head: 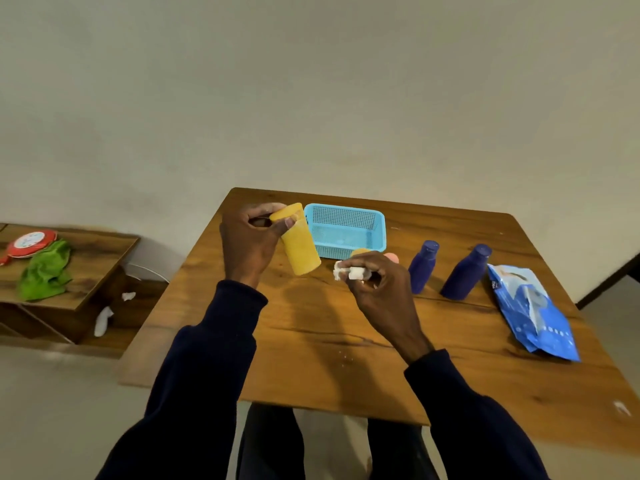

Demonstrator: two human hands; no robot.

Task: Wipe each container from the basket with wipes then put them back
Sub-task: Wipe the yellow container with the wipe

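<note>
My left hand (251, 242) grips a yellow container (299, 242) by its upper end and holds it tilted above the wooden table (311, 341). My right hand (379, 287) pinches a crumpled white wipe (346, 271) just to the right of the container, apart from it. The light blue basket (346, 230) stands behind, with nothing visible inside. A second yellow container (360, 252) and a pink one (393, 258) peek out behind my right hand. Two dark blue bottles (423, 266) (465, 273) stand to the right.
A blue wipes packet (533, 308) lies at the table's right side. To the left is a low wooden table (86, 258) with a green cloth (46, 270) and a red round tin (31, 242). Used white wipes (104, 320) lie on the floor.
</note>
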